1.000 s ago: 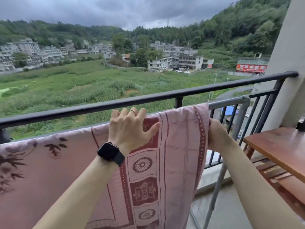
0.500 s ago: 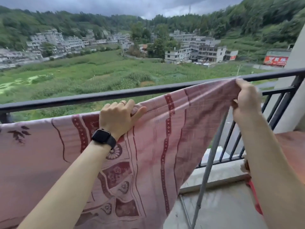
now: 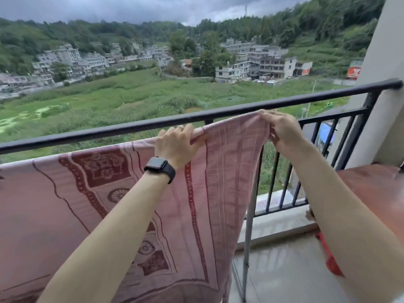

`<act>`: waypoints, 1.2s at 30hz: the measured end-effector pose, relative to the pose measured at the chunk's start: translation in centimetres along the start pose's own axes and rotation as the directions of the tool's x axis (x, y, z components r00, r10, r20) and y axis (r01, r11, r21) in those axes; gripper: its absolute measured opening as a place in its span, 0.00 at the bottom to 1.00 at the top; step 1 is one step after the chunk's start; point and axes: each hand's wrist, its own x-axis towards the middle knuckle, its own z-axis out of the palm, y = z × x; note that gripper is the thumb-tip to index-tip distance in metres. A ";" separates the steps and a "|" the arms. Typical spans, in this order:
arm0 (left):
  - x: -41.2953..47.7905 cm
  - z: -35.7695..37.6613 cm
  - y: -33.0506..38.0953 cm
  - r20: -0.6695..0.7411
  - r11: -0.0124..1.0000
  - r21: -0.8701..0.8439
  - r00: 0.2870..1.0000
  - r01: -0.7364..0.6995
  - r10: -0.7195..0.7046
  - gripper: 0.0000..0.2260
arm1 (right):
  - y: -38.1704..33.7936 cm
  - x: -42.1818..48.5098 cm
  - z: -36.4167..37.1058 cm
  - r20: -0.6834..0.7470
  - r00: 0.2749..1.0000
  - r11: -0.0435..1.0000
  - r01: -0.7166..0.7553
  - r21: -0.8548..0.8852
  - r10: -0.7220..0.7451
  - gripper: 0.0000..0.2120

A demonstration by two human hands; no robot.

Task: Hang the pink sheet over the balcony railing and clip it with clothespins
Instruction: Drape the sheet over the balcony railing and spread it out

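Observation:
The pink sheet (image 3: 229, 162), patterned in dark red, hangs spread across the left and middle of the view, just below the black balcony railing (image 3: 122, 130). My left hand (image 3: 178, 145), with a ring and a black watch, grips the sheet's top edge. My right hand (image 3: 282, 130) pinches the sheet's upper right corner and holds it up against the railing's top bar. The bar under the sheet is hidden by the cloth. No clothespins are in sight.
A thin grey metal pole (image 3: 249, 232) stands on the balcony floor right of the sheet. A brown wooden table (image 3: 376, 193) sits at the right, beside a pale wall pillar (image 3: 380, 68). Something red (image 3: 330, 261) hangs below the table's edge.
My right hand went from beside the sheet's right edge to lifting its corner up to the railing, then lowered slightly. My left hand shifted from flat on the cloth to gripping the top edge.

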 end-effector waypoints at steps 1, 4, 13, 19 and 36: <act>-0.1 0.3 -0.2 -0.033 1.000 0.011 0.999 -0.006 0.006 0.27 | -0.3 0.4 -0.4 -0.028 0.999 0.990 0.020 0.139 -0.017 0.05; -0.3 0.8 -0.7 -0.075 1.000 0.018 0.997 -0.021 0.022 0.25 | 1.5 0.6 -0.3 0.049 0.998 0.949 -0.063 0.310 0.051 0.02; -0.4 1.4 -0.2 -0.072 0.998 -0.029 0.996 0.047 -0.049 0.18 | 2.1 0.9 -2.0 -0.125 0.990 0.983 0.082 0.163 -0.062 0.04; 1.0 -0.4 1.2 0.097 0.999 0.001 0.994 0.050 -0.049 0.16 | 3.6 1.4 -2.7 -0.078 0.984 0.914 -0.177 -0.366 0.159 0.24; -1.2 1.1 7.3 -0.295 0.928 -0.235 0.931 -0.289 0.215 0.10 | 6.5 -1.7 -3.5 -0.160 0.987 0.990 -0.024 -0.142 0.001 0.11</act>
